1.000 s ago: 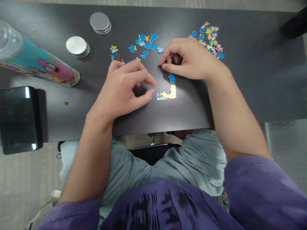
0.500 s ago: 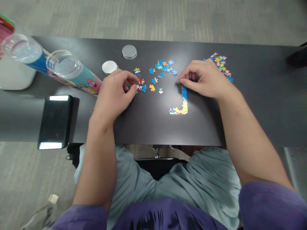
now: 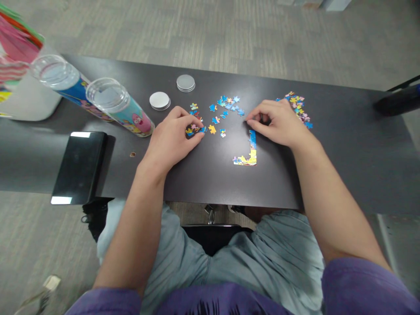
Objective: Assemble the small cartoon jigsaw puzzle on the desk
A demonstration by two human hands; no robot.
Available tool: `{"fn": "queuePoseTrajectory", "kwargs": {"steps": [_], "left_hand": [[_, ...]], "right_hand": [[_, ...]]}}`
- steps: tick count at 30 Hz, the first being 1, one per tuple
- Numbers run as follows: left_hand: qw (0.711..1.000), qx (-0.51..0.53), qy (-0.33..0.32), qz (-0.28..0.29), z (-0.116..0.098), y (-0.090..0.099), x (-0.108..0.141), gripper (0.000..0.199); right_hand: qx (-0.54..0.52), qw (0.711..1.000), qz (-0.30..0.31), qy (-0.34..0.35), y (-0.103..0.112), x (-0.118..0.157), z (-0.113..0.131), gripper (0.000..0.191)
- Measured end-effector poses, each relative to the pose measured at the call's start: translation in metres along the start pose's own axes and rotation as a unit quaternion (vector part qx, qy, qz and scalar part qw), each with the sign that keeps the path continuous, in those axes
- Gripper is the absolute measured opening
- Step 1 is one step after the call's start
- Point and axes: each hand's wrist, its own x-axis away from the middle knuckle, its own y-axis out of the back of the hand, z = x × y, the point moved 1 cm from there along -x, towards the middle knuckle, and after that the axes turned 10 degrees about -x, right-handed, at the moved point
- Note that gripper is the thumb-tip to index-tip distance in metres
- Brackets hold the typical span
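My left hand (image 3: pixel 179 135) hovers low over a small cluster of jigsaw pieces (image 3: pixel 194 106), thumb and index finger apart on either side of a blue piece (image 3: pixel 204 129). Whether they touch it I cannot make out. My right hand (image 3: pixel 277 120) is closed in a pinch just above the top of a joined L-shaped strip of puzzle (image 3: pixel 253 146); anything between its fingertips is too small to name. The strip is blue along its upright side and mostly yellow at the bottom. Between the hands lie loose pieces, including a yellow one (image 3: pixel 212 129) and several blue ones (image 3: pixel 229 103).
Beyond my right hand lies a pile of mixed pieces (image 3: pixel 298 105). To the left are two clear-topped printed tubes (image 3: pixel 136 118), two stacks of round lids (image 3: pixel 159 100), a black glossy box (image 3: pixel 80 166) at the table's front edge and a stray piece (image 3: pixel 132 154).
The view has shifted, so the table sits a little lower. My left hand has moved slightly right over the cluster, its thumb and finger nearer the blue piece. My right hand keeps its pinch.
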Motion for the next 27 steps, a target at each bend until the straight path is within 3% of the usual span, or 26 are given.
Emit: {"fn": "queuePoseTrajectory", "kwargs": {"steps": [5,10,15,20,27], "left_hand": [[1.000,0.014,-0.014,0.021,-0.003,0.000,0.000,0.022],[0.999,0.012,-0.031,0.027,-0.002,-0.002,-0.001,0.030],[0.999,0.015,-0.039,-0.012,-0.002,-0.009,-0.001,0.031],[0.999,0.004,0.004,-0.047,-0.003,-0.009,0.003,0.036],[0.999,-0.030,0.033,-0.006,-0.002,-0.003,0.013,0.034]], "right_hand": [[-0.002,1.000,-0.006,-0.004,-0.003,0.000,-0.003,0.019],[0.020,1.000,-0.023,-0.005,-0.006,0.001,-0.002,0.021],[0.034,0.999,-0.027,-0.020,-0.010,-0.001,0.003,0.036],[0.033,0.999,-0.034,-0.016,-0.021,-0.007,0.007,0.060],[0.059,0.998,-0.006,-0.016,-0.030,-0.014,0.012,0.082]]}}
